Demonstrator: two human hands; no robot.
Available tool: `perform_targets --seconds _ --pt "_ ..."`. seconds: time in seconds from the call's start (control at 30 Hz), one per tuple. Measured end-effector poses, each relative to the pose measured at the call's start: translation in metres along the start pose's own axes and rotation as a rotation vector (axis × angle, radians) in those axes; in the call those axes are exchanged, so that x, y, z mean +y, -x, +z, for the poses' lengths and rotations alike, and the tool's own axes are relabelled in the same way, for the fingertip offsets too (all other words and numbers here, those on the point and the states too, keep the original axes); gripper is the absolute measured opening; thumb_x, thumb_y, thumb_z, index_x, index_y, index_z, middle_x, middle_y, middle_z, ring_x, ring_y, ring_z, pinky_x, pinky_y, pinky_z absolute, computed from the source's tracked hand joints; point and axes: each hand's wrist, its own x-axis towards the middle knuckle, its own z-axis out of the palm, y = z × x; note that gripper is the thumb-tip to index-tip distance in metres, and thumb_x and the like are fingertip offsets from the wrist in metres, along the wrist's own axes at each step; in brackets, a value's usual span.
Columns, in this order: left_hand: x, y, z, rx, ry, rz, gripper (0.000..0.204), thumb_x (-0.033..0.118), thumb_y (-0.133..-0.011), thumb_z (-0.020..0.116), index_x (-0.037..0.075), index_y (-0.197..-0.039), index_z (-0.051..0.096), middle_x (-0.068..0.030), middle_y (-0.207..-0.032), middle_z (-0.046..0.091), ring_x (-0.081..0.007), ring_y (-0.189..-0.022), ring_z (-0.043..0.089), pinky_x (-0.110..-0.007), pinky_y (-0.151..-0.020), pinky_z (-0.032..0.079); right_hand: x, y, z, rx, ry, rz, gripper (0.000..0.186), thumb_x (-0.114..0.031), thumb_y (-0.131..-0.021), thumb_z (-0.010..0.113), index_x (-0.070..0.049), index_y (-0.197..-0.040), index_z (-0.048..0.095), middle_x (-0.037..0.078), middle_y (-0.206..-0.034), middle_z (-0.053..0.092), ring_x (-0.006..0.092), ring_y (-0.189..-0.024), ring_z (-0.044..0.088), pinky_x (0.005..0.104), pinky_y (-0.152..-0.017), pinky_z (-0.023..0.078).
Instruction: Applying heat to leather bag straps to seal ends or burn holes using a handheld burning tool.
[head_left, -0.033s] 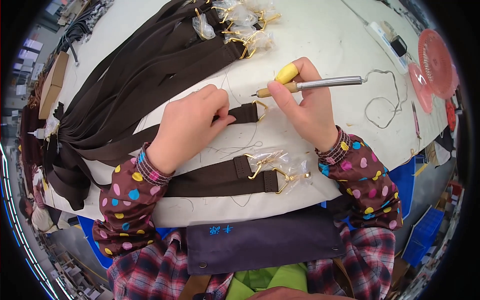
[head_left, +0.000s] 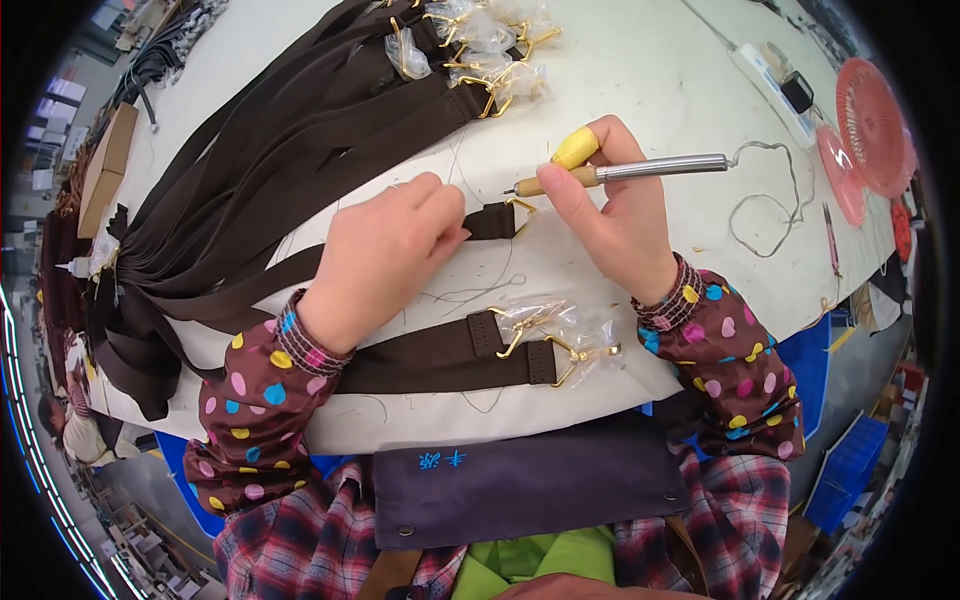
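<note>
My left hand (head_left: 385,250) is closed over a dark brown webbing strap (head_left: 491,222), its fingertips pressed on the band near the stitched end. A gold metal ring (head_left: 521,212) is fixed to that end. My right hand (head_left: 615,205) grips a pen-shaped soldering iron (head_left: 660,165) with a wooden grip and a metal shaft. Its dark thin tip points left, just above the gold ring and apart from it. A yellow finger cot (head_left: 575,148) covers one right fingertip. The part of the strap under my left hand is hidden.
Nearer me lie two strap ends (head_left: 450,352) with plastic-wrapped gold clasps (head_left: 575,352). A big bundle of straps (head_left: 270,150) fills the table's left. Loose threads (head_left: 470,292) lie around. At right are the iron's cord (head_left: 795,200), a white power strip (head_left: 770,85) and a pink plastic dish (head_left: 872,125).
My left hand has shifted slightly right and its fingers have curled further over the strap. The strap's end has moved a little up and left. My right hand is almost unmoved.
</note>
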Motion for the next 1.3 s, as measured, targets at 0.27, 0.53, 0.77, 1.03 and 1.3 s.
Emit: perform_targets --seconds 0.27,0.53,0.77,1.03,1.3 --pt "0.001 0.009 0.006 -0.043 0.051 0.179 0.02 0.012 -0.077 0.07 0.008 -0.082 0.051 -0.0045 -0.075 0.056 -0.0225 -0.063 0.058 -0.032 -0.053 0.045 -0.005 0.007 -0.002 -0.095 -0.078 0.08 0.019 -0.008 -0.085 0.066 -0.003 -0.088 0.048 0.003 -0.074 0.058 0.0076 -0.064 0.054 0.0221 -0.057 0.042" --pt "-0.005 -0.006 0.005 -0.214 0.549 -0.131 0.026 0.004 -0.082 0.066 0.005 -0.103 0.051 -0.0017 -0.073 0.051 -0.0092 -0.056 0.049 -0.025 -0.052 0.04 -0.005 0.015 -0.004 -0.141 0.033 0.003 0.02 -0.01 -0.083 0.067 -0.003 -0.085 0.049 0.005 -0.069 0.06 0.0109 -0.061 0.056 0.0248 -0.055 0.041" --pt "-0.014 -0.014 0.009 -0.202 0.43 0.017 0.02 0.003 -0.08 0.066 0.003 -0.096 0.053 -0.0032 -0.073 0.052 -0.0106 -0.055 0.049 -0.026 -0.051 0.04 0.009 0.019 0.005 -0.135 -0.041 0.137 0.021 -0.011 -0.081 0.068 -0.003 -0.084 0.049 0.007 -0.068 0.06 0.0138 -0.06 0.055 0.0258 -0.054 0.042" --pt "-0.016 -0.009 0.01 -0.139 0.424 0.056 0.014 0.004 -0.08 0.065 0.002 -0.087 0.052 -0.0057 -0.075 0.053 -0.0122 -0.055 0.051 -0.027 -0.05 0.04 0.013 0.02 0.008 -0.169 0.043 0.124 0.023 -0.013 -0.08 0.069 -0.003 -0.083 0.048 0.008 -0.069 0.058 0.0162 -0.06 0.055 0.0278 -0.054 0.044" --pt "-0.015 -0.006 0.009 -0.133 0.462 0.021 0.013 0.004 -0.083 0.064 0.002 -0.087 0.052 -0.0046 -0.076 0.054 -0.0106 -0.054 0.051 -0.026 -0.049 0.04 0.012 0.02 0.01 -0.175 0.06 0.118 0.024 -0.014 -0.08 0.069 -0.002 -0.083 0.048 0.009 -0.068 0.058 0.0179 -0.06 0.056 0.0287 -0.053 0.045"
